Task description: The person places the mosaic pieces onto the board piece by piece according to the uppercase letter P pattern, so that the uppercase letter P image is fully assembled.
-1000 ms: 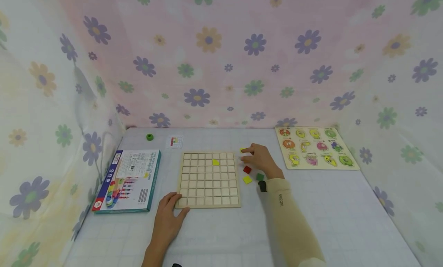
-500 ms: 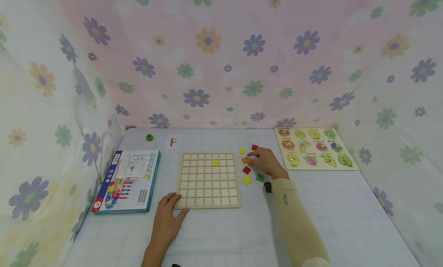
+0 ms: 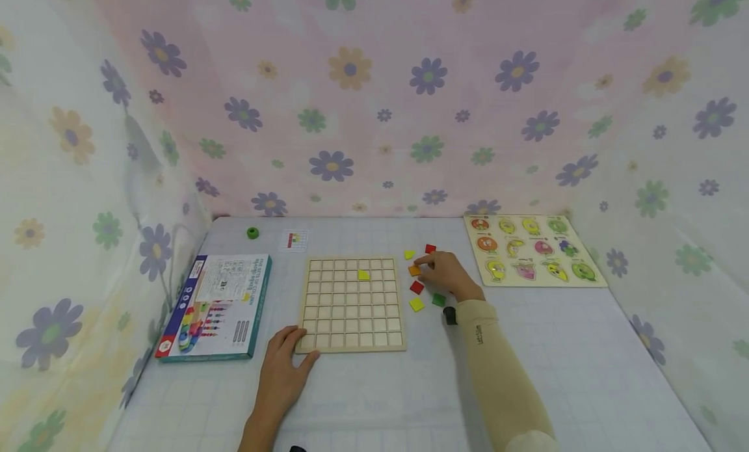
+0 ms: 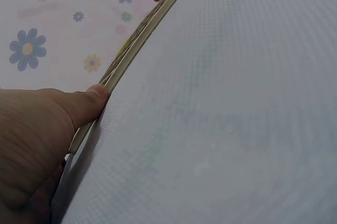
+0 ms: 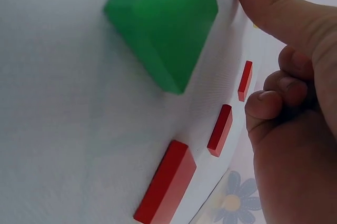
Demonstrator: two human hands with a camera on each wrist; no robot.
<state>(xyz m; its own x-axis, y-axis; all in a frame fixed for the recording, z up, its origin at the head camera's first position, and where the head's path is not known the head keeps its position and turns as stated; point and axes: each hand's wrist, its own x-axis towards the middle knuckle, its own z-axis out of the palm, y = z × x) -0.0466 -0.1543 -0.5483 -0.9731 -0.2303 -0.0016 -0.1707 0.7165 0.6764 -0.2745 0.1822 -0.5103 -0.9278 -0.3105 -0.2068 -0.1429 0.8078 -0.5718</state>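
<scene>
My left hand holds the near left corner of the wooden grid board, thumb at the front edge and fingertips on the left rim. In the left wrist view the thumb presses against the board's edge. A yellow tile lies in a square towards the back of the board. Right of the board, my right hand pinches a small orange tile between thumb and index finger; the other fingers are curled in. Around it lie yellow tiles, red tiles and a green tile.
At the left lies a toy box with a paper sheet on top. Behind the board are a pattern card and a green ring. A fruit puzzle board lies at the back right. Flowered cloth walls surround the table.
My right hand has left the yellow tile beside the board's far right corner and come nearer, onto the orange tile. A red tile behind it shows now. My left hand has stayed put.
</scene>
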